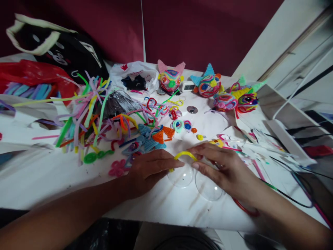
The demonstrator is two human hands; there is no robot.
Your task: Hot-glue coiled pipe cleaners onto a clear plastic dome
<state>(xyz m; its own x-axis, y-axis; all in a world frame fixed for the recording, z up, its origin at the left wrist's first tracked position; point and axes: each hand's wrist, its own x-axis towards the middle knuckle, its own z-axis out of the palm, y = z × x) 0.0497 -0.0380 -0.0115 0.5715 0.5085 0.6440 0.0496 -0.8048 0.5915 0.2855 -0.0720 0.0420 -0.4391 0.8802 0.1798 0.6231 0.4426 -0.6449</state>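
A short yellow pipe cleaner arches between my two hands above the table's front part. My left hand pinches its left end, with the fingertips pointing right. At its right end, my right hand grips it between thumb and fingers. Just below the hands lie two clear round plastic shells, the left shell and the right shell, side by side on the white surface. My fingers cover the upper rims of both. Beside my left hand is a pink coiled flower shape.
Loose pipe cleaners form a big bundle at left. Several colourful eared balls, including a pink-eared one, stand at the back. A white plastic bag and black tote are behind. Cables and paper scraps lie at right.
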